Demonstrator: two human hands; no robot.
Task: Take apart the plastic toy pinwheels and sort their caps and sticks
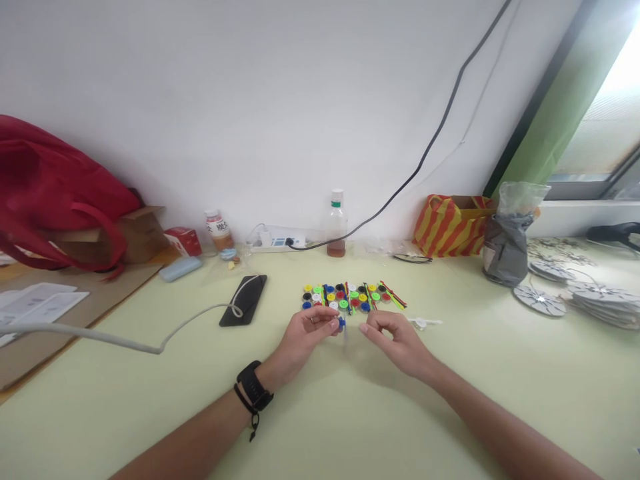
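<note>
My left hand (311, 331) is closed, with thumb and fingers pinching a small blue plastic piece (341, 323). From that piece a pale, blurred strip (345, 339) hangs down. Just to its right is my right hand (395, 337), fingers curled in and thumb near the index finger. Whether anything lies between them is too small to tell. Beyond both hands sit rows of coloured round plastic pieces (343, 305) in blue, yellow, green, red, white and black. Thin coloured sticks (393, 294) lie among them. A small white round piece with a pale strip (421, 324) rests beside my right hand.
A black phone (243, 301) and a white cable (195, 312) lie to the left. Along the wall stand a power strip (275, 241), a bottle (337, 230) and a striped bag (447, 227). Grey discs (603, 303) are stacked at right; a red bag (55, 187) sits far left.
</note>
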